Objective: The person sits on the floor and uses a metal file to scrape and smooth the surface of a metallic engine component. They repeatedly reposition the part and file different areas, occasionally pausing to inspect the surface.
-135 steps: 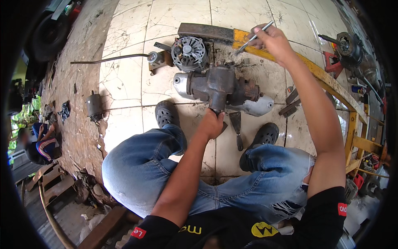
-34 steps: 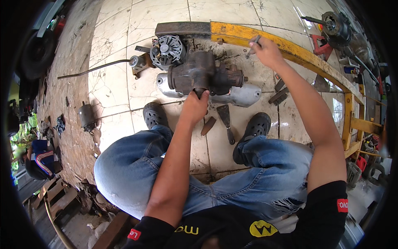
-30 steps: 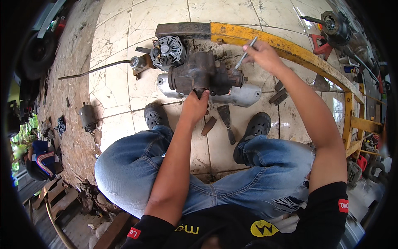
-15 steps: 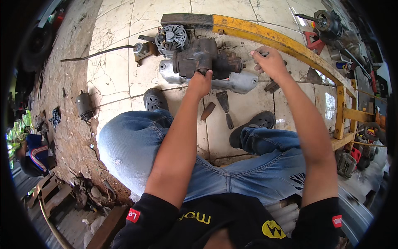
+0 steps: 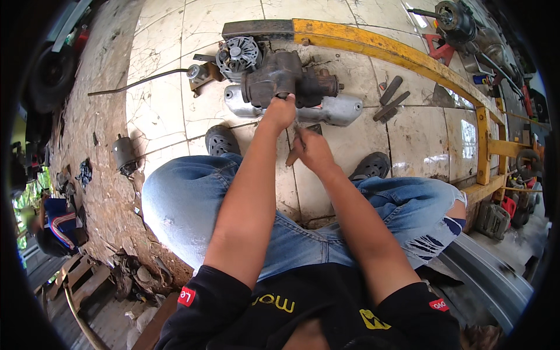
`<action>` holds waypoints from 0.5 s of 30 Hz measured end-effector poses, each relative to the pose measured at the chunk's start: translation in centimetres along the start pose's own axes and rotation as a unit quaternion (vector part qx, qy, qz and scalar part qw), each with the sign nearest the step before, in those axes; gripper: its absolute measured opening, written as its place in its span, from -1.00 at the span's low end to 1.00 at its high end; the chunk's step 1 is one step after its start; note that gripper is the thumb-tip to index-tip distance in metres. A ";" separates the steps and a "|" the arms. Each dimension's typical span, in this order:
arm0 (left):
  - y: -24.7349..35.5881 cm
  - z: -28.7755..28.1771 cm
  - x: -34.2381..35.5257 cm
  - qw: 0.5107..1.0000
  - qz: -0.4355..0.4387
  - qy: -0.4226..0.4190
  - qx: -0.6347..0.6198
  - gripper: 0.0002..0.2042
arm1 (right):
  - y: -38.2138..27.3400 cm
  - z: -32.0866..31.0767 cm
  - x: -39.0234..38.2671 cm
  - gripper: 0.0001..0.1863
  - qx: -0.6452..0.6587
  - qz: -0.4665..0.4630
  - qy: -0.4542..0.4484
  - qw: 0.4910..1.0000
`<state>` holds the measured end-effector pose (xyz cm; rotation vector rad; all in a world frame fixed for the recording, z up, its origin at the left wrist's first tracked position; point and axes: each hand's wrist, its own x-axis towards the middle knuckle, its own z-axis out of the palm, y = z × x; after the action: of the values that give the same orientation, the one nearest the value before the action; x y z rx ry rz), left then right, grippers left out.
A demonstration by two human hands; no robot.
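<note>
A dark, greasy cast-metal gear housing [image 5: 280, 73], with a stub shaft at its right end, rests across a silver metal cover [image 5: 344, 112]. My left hand [image 5: 281, 112] is closed at the housing's near side, thumb and fingers gripping its edge. My right hand [image 5: 313, 150] is low over the floor just nearer me, its fingers curled in. Part of a scraper's blade [image 5: 315, 129] shows behind that hand; its handle is hidden. Beside the fingers lies a brown flat piece [image 5: 291, 157]. What the right fingers hold, if anything, is hidden.
An alternator [image 5: 239, 55] and a small bracketed part with a long rod [image 5: 198, 73] sit left of the housing. A yellow steel frame [image 5: 361, 41] curves behind and to the right. Dark bars [image 5: 392, 90] lie on the tiles. A cylindrical part [image 5: 122, 154] stands far left.
My right hand has moved left and nearer me, from beside the yellow frame to over the scraper. Dark bars now show where it was. My left hand stays on the housing.
</note>
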<state>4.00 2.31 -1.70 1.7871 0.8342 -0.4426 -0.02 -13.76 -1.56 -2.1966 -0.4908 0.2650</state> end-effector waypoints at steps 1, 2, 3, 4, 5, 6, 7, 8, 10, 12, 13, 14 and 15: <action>-0.1 -0.1 -0.1 1.000 -0.005 0.001 -0.006 -0.34 | -0.4 -0.1 -0.7 -0.68 0.019 0.004 -0.036 0.999; -0.4 -0.1 -0.2 1.000 0.003 0.010 -0.010 -0.34 | -0.6 -0.2 -0.8 -0.68 0.037 0.006 -0.070 0.997; -0.4 -0.1 0.0 1.000 0.007 0.015 -0.010 -0.34 | -0.4 -0.5 -0.1 -0.69 0.042 -0.006 0.013 0.999; -0.3 -0.2 0.5 1.000 0.014 0.019 -0.008 -0.34 | 0.1 -1.1 1.0 -0.69 0.048 -0.019 0.096 0.994; -0.1 0.0 0.6 1.000 0.012 0.014 -0.001 -0.34 | 0.8 -1.8 1.6 -0.69 0.052 -0.026 0.175 0.983; -0.1 0.2 0.7 1.000 0.014 0.013 -0.002 -0.34 | 1.5 -2.5 2.4 -0.68 0.066 0.040 0.192 0.978; -0.5 0.3 0.3 1.000 0.010 0.011 -0.003 -0.34 | 1.6 -2.3 1.8 -0.68 0.014 0.067 0.108 0.992; -0.9 0.2 0.7 1.000 0.016 0.014 -0.012 -0.34 | 1.3 -2.1 1.4 -0.67 -0.038 0.088 0.027 0.995; -0.7 0.7 0.6 1.000 0.016 0.012 -0.024 -0.34 | 4.2 -1.3 -0.3 -0.67 -0.012 0.061 -0.182 0.981; 0.1 0.4 -0.3 1.000 0.007 0.017 -0.023 -0.34 | 3.7 -0.3 -1.3 -0.69 0.017 -0.004 -0.082 0.996; 0.8 0.3 -0.4 1.000 0.007 0.019 -0.016 -0.34 | 3.7 0.1 -1.4 -0.70 0.031 -0.037 -0.031 0.998; 1.1 0.1 -1.0 1.000 0.002 0.027 -0.004 -0.34 | 3.4 -0.2 -0.6 -0.70 0.052 -0.048 0.055 0.996; 1.1 0.2 -1.2 1.000 0.003 0.029 0.008 -0.34 | 3.7 -1.0 0.3 -0.71 0.086 0.018 0.027 0.996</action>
<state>3.92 1.53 -0.26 1.8248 0.8683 -0.3959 1.49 -16.42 -3.83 -2.0413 -0.3852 0.2566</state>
